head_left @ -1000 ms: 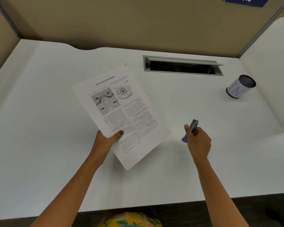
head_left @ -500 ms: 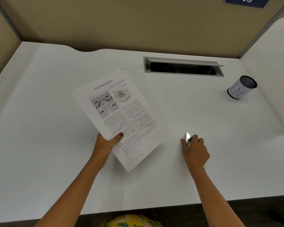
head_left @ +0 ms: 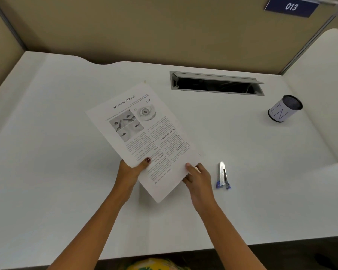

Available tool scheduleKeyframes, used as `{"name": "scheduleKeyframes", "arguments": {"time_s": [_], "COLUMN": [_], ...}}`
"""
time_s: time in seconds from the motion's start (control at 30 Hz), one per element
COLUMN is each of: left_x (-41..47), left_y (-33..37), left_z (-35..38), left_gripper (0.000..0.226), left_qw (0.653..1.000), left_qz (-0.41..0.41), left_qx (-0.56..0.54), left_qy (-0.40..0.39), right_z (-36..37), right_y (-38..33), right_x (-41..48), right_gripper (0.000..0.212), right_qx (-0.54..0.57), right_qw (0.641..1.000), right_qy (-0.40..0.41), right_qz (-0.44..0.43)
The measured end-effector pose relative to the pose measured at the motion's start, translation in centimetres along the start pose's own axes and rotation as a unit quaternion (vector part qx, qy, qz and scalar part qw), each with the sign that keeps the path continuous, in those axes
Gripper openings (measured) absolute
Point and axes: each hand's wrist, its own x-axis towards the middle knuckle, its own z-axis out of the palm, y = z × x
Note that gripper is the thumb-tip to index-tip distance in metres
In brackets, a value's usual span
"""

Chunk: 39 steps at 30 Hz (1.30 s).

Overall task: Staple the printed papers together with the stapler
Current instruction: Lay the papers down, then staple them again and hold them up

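Note:
The printed papers (head_left: pixel 142 137) hang tilted above the white desk (head_left: pixel 57 172), text upside down to me, with drawings of eyes near the far end. My left hand (head_left: pixel 132 172) pinches their near left edge, thumb on top. My right hand (head_left: pixel 198 178) grips the near right edge, thumb on the page and fingers underneath. The small silver stapler (head_left: pixel 222 177) with blue ends lies flat on the desk just right of my right hand, untouched.
A dark cup (head_left: pixel 284 109) with a white label stands at the far right. A grey cable slot (head_left: pixel 216 83) is set into the desk behind the papers. Tan partition walls (head_left: pixel 144 26) close off the back and sides.
My right hand set the stapler down on the desk, let go, and moved left to take the papers' right edge. My left hand kept its hold.

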Motion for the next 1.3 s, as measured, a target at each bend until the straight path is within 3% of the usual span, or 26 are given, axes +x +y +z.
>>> {"name": "scheduleKeyframes", "arguments": {"time_s": [0.07,0.23,0.33,0.4,0.5,0.63,0.77,0.8,0.87,1.0,1.13,1.23,1.3], "left_x": [0.1,0.7,1.6,2.2,2.6,2.8,2.9,2.9,2.8,3.2,3.5,3.7,3.9], "left_y": [0.0,0.7,1.8,2.6,3.4,5.7,7.4,7.5,7.6,7.3,6.7,6.5,6.4], "left_z": [-0.3,-1.8,-3.9,-5.2,-5.7,-3.3,-1.0,-0.7,-0.5,-1.4,-2.3,-2.1,-1.6], "left_gripper": [0.049,0.027,0.027,0.032,0.052,0.062,0.039,0.028,0.013,0.012,0.014,0.011,0.009], "left_qw": [1.0,0.998,0.99,0.986,0.982,0.945,0.854,0.844,0.855,0.877,0.898,0.909,0.917], "left_qz": [0.0,-0.006,-0.001,0.003,0.064,0.17,0.248,0.255,0.235,0.238,0.244,0.235,0.228], "left_qx": [-0.01,-0.055,-0.114,-0.097,0.059,0.271,0.456,0.472,0.462,0.416,0.359,0.335,0.318], "left_qy": [-0.005,0.019,0.079,0.137,0.169,0.064,-0.022,-0.011,0.017,0.028,0.072,0.082,0.08], "right_z": [0.3,0.0,-0.8,-1.4,-1.5,0.3,2.9,3.4,3.9,2.8,0.7,0.4,0.6], "right_y": [-0.5,-3.2,-5.3,-6.5,-8.2,-10.4,-11.8,-12.1,-12.6,-12.0,-9.7,-7.4,-5.8], "right_x": [0.4,1.9,2.7,3.4,4.1,4.5,4.5,4.5,4.7,5.1,5.6,5.7,5.8], "right_gripper": [0.025,0.024,0.023,0.018,0.013,0.017,0.018,0.016,0.012,0.013,0.034,0.044,0.047], "right_qx": [-0.012,-0.08,-0.14,-0.214,-0.322,-0.413,-0.443,-0.448,-0.449,-0.416,-0.339,-0.245,-0.211], "right_qw": [1.0,0.99,0.975,0.952,0.905,0.841,0.803,0.794,0.787,0.821,0.888,0.947,0.966], "right_qy": [0.017,0.083,0.109,0.127,0.116,0.057,-0.021,-0.036,-0.055,-0.024,0.058,0.05,0.017], "right_qz": [-0.02,-0.08,-0.135,-0.177,-0.251,-0.344,-0.399,-0.41,-0.419,-0.39,-0.306,-0.204,-0.149]}}
